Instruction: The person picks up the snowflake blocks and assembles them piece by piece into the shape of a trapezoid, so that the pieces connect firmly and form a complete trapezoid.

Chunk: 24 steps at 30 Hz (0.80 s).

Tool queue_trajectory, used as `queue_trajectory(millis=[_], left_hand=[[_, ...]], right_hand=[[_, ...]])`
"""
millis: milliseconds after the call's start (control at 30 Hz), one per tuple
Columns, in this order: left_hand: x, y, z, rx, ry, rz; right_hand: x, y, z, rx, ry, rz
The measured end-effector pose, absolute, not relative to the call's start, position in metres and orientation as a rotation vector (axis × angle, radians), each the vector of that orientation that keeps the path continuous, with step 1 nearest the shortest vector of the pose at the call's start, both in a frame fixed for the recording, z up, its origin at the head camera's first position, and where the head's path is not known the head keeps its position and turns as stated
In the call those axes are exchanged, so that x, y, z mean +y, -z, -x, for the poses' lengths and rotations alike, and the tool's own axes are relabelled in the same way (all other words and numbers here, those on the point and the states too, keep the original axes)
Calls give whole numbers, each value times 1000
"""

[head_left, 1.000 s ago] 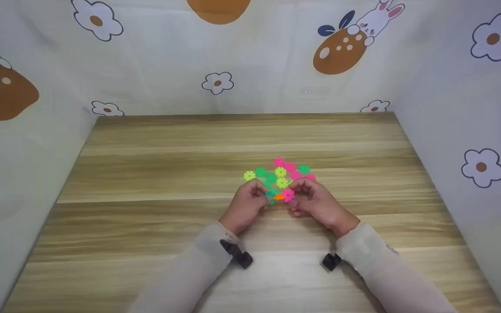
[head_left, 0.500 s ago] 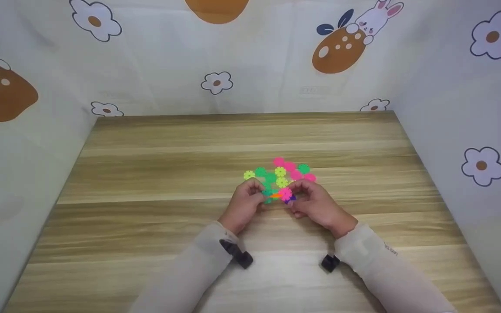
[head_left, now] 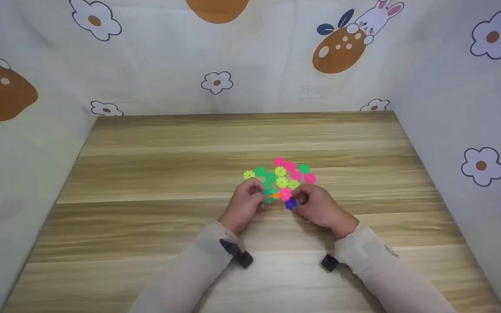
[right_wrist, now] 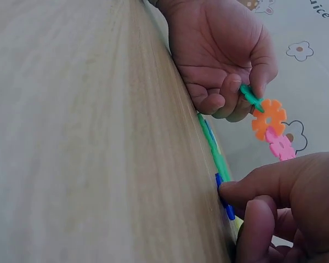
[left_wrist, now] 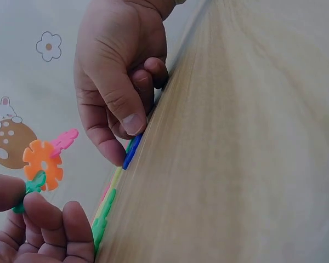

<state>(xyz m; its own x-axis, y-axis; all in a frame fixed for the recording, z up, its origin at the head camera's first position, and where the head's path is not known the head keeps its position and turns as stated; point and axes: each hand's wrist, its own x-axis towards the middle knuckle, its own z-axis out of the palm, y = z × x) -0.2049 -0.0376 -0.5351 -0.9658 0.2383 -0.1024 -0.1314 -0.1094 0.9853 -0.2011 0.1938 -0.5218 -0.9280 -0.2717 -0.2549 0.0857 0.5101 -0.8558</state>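
Between thumb and index finger, my left hand [head_left: 244,202] pinches a green notched snowflake disc [right_wrist: 251,97]. Slotted to that disc is an orange one [left_wrist: 43,163], and a pink disc [left_wrist: 64,142] joins on at the orange one's far side. This short chain is held up off the table, its pink end toward my right hand [head_left: 320,208]. Down at the tabletop, the right thumb and index finger pinch the edge of a blue disc [head_left: 291,204]. The wrist views show this blue disc low at the wood, thumb tip right on it.
Just beyond the hands lie several loose discs: pink [head_left: 309,178], green [head_left: 304,168] and yellow [head_left: 249,174]. The wood-grain table [head_left: 155,174] is bordered by printed cloth walls [head_left: 259,56]. Each sleeve carries a small black wrist camera [head_left: 330,263].
My right hand has left the pink disc and dropped to the blue disc, which now shows along with another yellow one. The left hand, holding the chain, has shifted slightly left.
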Motion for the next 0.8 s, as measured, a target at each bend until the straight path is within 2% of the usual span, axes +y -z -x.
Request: queue_trajectory(millis=[333, 800], left_hand=[[-37, 534, 204, 1902, -2171, -95], [-37, 534, 204, 1906, -2176, -93]], right_hand=[[195, 520, 200, 2399, 1389, 207], [213, 529, 212, 2042, 1775, 219]])
